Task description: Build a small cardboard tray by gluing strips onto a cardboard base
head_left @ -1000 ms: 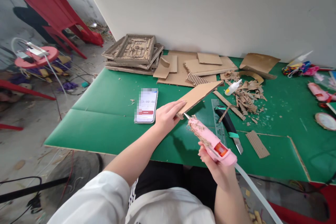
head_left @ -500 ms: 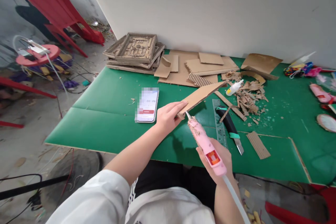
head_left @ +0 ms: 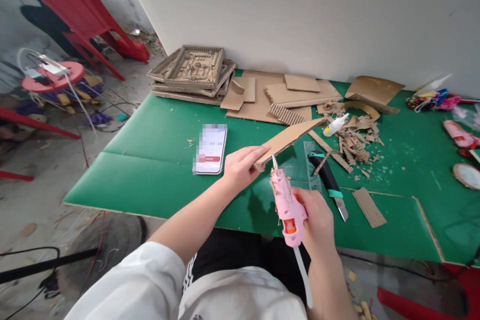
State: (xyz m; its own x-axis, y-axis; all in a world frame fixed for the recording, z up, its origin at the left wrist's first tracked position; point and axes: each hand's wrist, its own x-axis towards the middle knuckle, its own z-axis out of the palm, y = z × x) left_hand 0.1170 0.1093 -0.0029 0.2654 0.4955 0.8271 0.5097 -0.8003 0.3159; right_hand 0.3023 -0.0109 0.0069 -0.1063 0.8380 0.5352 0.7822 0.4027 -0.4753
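Observation:
My left hand [head_left: 245,165] is closed on the near end of a flat cardboard piece [head_left: 288,139], holding it tilted above the green table. Its far end points away to the right. In my right hand [head_left: 317,212] is a pink hot glue gun [head_left: 288,205], gripped by its handle, with a white glue stick [head_left: 302,275] coming out of its back. The metal nozzle [head_left: 275,161] is at the cardboard's near edge; whether it touches cannot be made out. A utility knife [head_left: 330,180] with its blade out lies right of my right hand, beside a clear ruler [head_left: 312,170].
A phone [head_left: 211,150] showing a timer lies left of my hands. Stacked cardboard trays [head_left: 197,67] and cardboard sheets [head_left: 258,112] stand at the back. Cardboard scraps [head_left: 358,142] and a small white glue bottle [head_left: 335,125] lie to the right. A corrugated strip [head_left: 369,207] rests near the knife.
The glue gun has turned more upright, and its nozzle has shifted slightly right along the cardboard's edge. The left hand and cardboard have barely moved.

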